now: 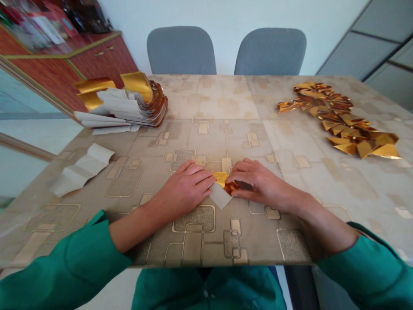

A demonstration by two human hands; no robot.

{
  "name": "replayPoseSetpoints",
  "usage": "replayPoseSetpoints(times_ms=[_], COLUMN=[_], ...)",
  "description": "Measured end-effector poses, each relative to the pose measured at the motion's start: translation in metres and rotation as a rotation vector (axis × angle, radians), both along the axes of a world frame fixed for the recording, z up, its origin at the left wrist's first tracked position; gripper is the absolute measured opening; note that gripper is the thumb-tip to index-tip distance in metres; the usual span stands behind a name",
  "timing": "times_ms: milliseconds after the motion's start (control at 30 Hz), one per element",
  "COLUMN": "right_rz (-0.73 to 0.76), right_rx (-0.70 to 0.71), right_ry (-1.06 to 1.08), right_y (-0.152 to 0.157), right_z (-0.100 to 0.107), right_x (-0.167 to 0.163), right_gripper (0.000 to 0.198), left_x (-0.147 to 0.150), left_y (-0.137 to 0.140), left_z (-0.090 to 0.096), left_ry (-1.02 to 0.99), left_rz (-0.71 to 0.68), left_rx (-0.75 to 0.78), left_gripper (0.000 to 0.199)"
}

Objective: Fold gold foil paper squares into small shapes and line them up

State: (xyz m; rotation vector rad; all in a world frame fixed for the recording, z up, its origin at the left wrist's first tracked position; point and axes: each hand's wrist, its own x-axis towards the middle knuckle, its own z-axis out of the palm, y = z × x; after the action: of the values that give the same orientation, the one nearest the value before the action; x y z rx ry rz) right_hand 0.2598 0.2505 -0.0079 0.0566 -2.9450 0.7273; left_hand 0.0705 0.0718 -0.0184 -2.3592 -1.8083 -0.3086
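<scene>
A partly folded sheet of gold foil paper [221, 199] lies on the table in front of me, with a pale corner pointing toward me and gold showing above it. My left hand [189, 184] lies flat over its left side, fingers stretched out and pressing down. My right hand [254, 181] pinches the right side of the sheet between thumb and fingers, where a gold flap stands a little raised. Part of the sheet is hidden under both hands.
A curved stack of gold and white paper sheets [129, 105] stands at the back left, with a loose creased sheet [85, 169] nearer me. Folded gold pieces [342, 116] lie in a heap at right. Two grey chairs [181, 51] stand behind the patterned table [200, 241].
</scene>
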Motion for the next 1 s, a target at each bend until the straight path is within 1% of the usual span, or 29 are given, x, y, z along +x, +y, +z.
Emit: replayPoseSetpoints(times_ms=[133,300,433,500,567,600,733,867,1000], right_rz=[0.042,0.112,0.118,0.107,0.098,0.096,0.095,0.062,-0.004], right_rx=[0.056,0.099,0.116,0.101,0.082,0.076,0.09,0.084,0.015], right_ry=[0.032,0.067,0.088,0.084,0.069,0.061,0.028,0.019,0.026], right_y=[-0.006,-0.012,-0.013,-0.013,-0.014,-0.015,-0.019,-0.024,-0.029], right_z=[0.0,-0.001,0.0,0.002,0.004,0.004,0.005,0.001,-0.004], right_x=[0.001,-0.002,-0.002,-0.001,-0.001,-0.001,0.001,0.003,0.002], right_gripper=[0.029,0.02,0.022,0.023,0.023,0.022,0.013,0.011,0.01], left_x=[0.001,0.001,0.002,0.003,0.006,0.008,0.014,0.017,0.018], left_y=[-0.001,0.0,-0.001,-0.002,-0.004,-0.004,-0.005,-0.005,-0.005], left_z=[0.0,-0.003,-0.002,-0.001,-0.001,-0.001,-0.003,-0.003,-0.002], left_ry=[-0.028,-0.078,-0.12,-0.146,-0.158,-0.158,-0.17,-0.303,-0.436], left_rz=[-0.008,-0.059,-0.126,-0.146,-0.131,-0.115,-0.069,-0.032,0.026], left_rx=[0.012,0.037,0.044,0.022,0.012,0.01,0.011,-0.014,-0.067], left_gripper=[0.025,0.025,0.026,0.033,0.041,0.041,0.022,0.018,0.015])
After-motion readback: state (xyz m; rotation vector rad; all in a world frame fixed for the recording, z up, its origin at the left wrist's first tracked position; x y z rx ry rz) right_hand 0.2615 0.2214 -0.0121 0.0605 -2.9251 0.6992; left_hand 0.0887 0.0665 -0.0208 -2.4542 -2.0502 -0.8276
